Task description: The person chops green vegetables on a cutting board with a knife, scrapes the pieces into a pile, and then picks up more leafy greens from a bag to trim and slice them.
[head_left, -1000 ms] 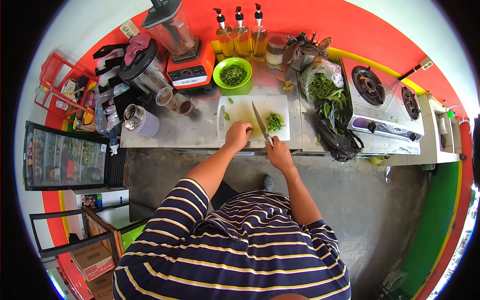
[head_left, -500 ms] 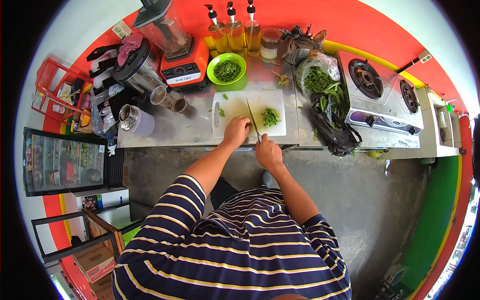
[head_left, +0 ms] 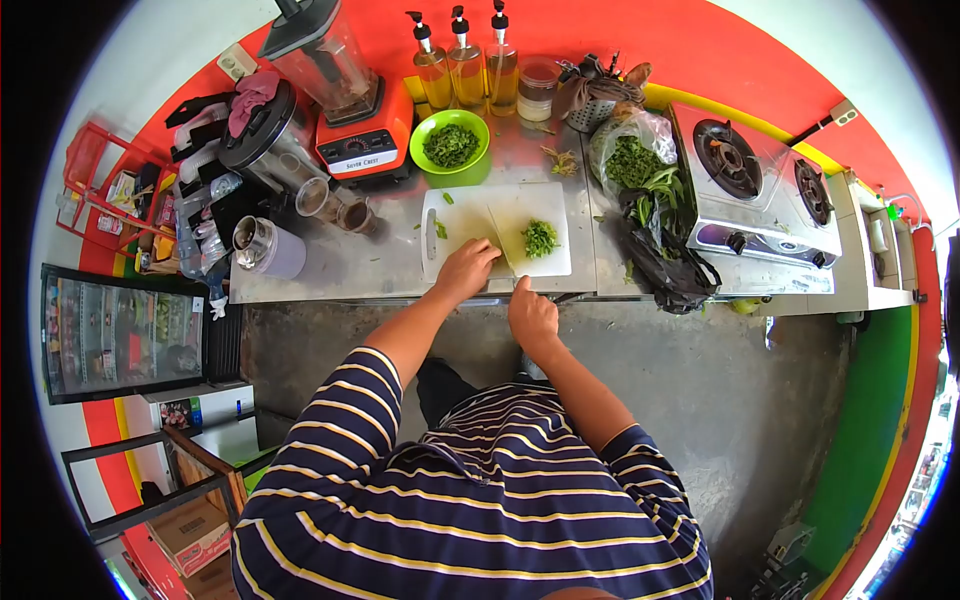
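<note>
My right hand (head_left: 533, 316) is closed around the handle of a knife (head_left: 504, 238), at the near edge of a white cutting board (head_left: 462, 262). Its thin blade points away from me across the board. Just left of the blade, my left hand (head_left: 468, 268) presses down with curled fingers. Whatever lies under those fingertips is hidden. A small heap of chopped greens (head_left: 541, 238) sits to the right of the blade, and a few green scraps (head_left: 441, 229) lie on the board's left part. Behind the board stands a green bowl (head_left: 478, 168) with cut greens in it.
An orange blender (head_left: 365, 140), pump bottles (head_left: 466, 75) and a jar (head_left: 537, 85) line the back. Plastic cups (head_left: 357, 216) and a metal-topped container (head_left: 275, 250) stand left. On the right are bagged leafy greens (head_left: 655, 180) and a two-burner gas stove (head_left: 760, 215).
My right hand has drawn slightly toward me, and the blade now looks thinner. My left hand stays nearly in place. The whole view has shifted a little.
</note>
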A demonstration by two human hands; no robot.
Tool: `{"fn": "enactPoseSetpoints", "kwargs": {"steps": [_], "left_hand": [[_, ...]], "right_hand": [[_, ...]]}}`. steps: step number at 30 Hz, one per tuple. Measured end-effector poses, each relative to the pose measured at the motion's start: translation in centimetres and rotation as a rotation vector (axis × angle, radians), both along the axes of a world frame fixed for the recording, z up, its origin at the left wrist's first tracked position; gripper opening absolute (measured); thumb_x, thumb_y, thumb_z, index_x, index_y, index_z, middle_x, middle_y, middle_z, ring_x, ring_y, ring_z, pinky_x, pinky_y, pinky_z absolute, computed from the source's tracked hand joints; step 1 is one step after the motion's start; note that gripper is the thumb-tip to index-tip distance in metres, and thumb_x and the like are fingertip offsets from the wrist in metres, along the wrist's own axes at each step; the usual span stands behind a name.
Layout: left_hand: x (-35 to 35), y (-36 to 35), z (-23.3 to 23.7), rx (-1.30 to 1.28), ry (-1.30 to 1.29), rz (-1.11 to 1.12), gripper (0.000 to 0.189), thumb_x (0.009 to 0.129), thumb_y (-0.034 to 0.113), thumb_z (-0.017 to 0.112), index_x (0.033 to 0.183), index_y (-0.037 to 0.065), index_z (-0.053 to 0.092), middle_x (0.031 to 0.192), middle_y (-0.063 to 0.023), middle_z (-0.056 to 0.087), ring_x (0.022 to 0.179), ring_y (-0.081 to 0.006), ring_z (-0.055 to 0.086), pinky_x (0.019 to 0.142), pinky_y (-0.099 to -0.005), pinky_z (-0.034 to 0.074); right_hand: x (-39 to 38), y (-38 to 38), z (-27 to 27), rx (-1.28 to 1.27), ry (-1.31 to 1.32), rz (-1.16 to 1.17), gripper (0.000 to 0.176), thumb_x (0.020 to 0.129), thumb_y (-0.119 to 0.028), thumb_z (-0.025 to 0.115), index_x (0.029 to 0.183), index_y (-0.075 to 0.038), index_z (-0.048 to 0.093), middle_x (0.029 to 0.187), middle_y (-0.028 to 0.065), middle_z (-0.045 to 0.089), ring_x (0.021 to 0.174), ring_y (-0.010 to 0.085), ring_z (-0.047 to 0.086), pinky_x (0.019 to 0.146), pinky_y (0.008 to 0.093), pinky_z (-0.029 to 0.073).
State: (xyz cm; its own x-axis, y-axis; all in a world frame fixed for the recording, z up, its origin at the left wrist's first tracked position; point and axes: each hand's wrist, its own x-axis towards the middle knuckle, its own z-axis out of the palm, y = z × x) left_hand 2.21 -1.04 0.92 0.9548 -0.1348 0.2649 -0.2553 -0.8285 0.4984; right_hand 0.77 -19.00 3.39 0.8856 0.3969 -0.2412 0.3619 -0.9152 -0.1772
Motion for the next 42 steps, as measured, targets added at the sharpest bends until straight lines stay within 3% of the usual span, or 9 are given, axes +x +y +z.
{"fn": "enactPoseSetpoints", "kwargs": {"steps": [10,18,27,30,33,35,39,42], "left_hand": [[0.9,2.3,-0.3,0.105,-0.100,-0.227,0.013,0.084,0.005,0.064,0.095,0.005,0.058,0.093,-0.0121,0.053,0.091,-0.0336,0.053,0.082,-0.0434,0.045],[0.7,2.4,-0.2,0.115,-0.115,-0.193,0.016,0.082,0.004,0.064,0.097,0.005,0.058,0.096,-0.0123,0.054,0.093,-0.0342,0.053,0.084,-0.0439,0.045],[0.6,2.3,-0.5,0.084,-0.049,-0.137,0.013,0.087,0.010,0.059,0.098,0.004,0.058,0.095,-0.0124,0.057,0.094,-0.0332,0.055,0.084,-0.0435,0.043],[0.5,2.1,-0.3,0.112,-0.047,-0.064,0.014,0.090,0.015,0.057,0.100,0.005,0.059,0.098,-0.0103,0.059,0.097,-0.0298,0.054,0.086,-0.0424,0.042],[0.4,2.2,0.0,0.088,-0.023,-0.064,0.014,0.088,0.013,0.059,0.098,0.004,0.058,0.097,-0.0128,0.059,0.095,-0.0332,0.055,0.086,-0.0444,0.042],[0.4,2.1,-0.1,0.067,-0.039,-0.064,0.014,0.088,0.014,0.060,0.097,0.004,0.059,0.097,-0.0130,0.059,0.095,-0.0334,0.055,0.087,-0.0447,0.042],[0.4,2.1,-0.2,0.036,-0.053,-0.068,0.015,0.088,0.014,0.060,0.098,0.003,0.059,0.097,-0.0133,0.059,0.095,-0.0339,0.055,0.090,-0.0453,0.043],[0.4,2.0,0.1,0.052,-0.037,-0.069,0.016,0.087,0.014,0.061,0.098,0.003,0.059,0.097,-0.0129,0.058,0.097,-0.0338,0.054,0.090,-0.0452,0.043]], "right_hand": [[0.7,0.9,2.1,0.014,0.114,-0.008,0.018,0.091,-0.008,0.055,0.106,0.000,0.048,0.085,0.0205,0.073,0.082,0.0355,0.074,0.070,0.0425,0.061],[1.1,2.2,0.6,0.023,0.039,-0.048,0.013,0.095,-0.012,0.050,0.104,-0.002,0.049,0.082,0.0177,0.073,0.078,0.0334,0.075,0.066,0.0405,0.061],[0.8,3.1,0.0,0.005,0.138,-0.090,0.020,0.094,-0.011,0.053,0.110,0.000,0.045,0.086,0.0200,0.073,0.083,0.0364,0.074,0.072,0.0440,0.061],[2.0,3.1,0.9,0.076,0.183,-0.144,0.025,0.098,-0.018,0.053,0.110,0.002,0.043,0.091,0.0252,0.072,0.089,0.0430,0.071,0.079,0.0492,0.058],[1.2,3.1,1.5,0.054,0.205,-0.129,0.025,0.097,-0.017,0.054,0.111,0.002,0.043,0.093,0.0257,0.072,0.089,0.0426,0.071,0.079,0.0496,0.058],[0.2,3.1,0.7,0.007,0.170,-0.109,0.026,0.094,-0.011,0.055,0.114,0.003,0.045,0.088,0.0203,0.073,0.084,0.0360,0.074,0.072,0.0437,0.061],[1.3,3.5,0.5,0.005,0.121,-0.080,0.027,0.093,-0.010,0.056,0.114,0.003,0.045,0.089,0.0213,0.073,0.085,0.0366,0.074,0.072,0.0444,0.060],[1.6,3.5,1.6,0.075,0.192,-0.131,0.026,0.090,-0.008,0.056,0.110,0.002,0.043,0.092,0.0270,0.071,0.090,0.0425,0.071,0.078,0.0471,0.059]]}}
